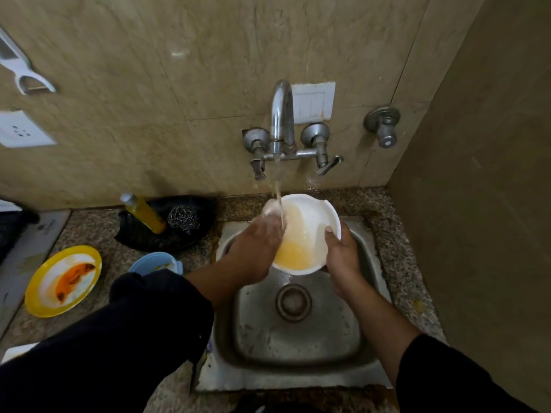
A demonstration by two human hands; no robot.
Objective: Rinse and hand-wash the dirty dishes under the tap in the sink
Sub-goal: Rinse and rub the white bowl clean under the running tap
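Two grips flank the white bowl (310, 216) over the sink (298, 347): right grip (343, 254) pinches the rim, thumb inside; left grip (253, 251) is blurry under the tap (281, 114) stream, can't tell if it clamps.

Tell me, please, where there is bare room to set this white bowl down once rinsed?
The sink floor around the drain is bare. The granite strip between the sink's right rim and the side wall is free. The left counter is crowded: yellow plate, blue container, black tray with soap bottle and steel scrubber.
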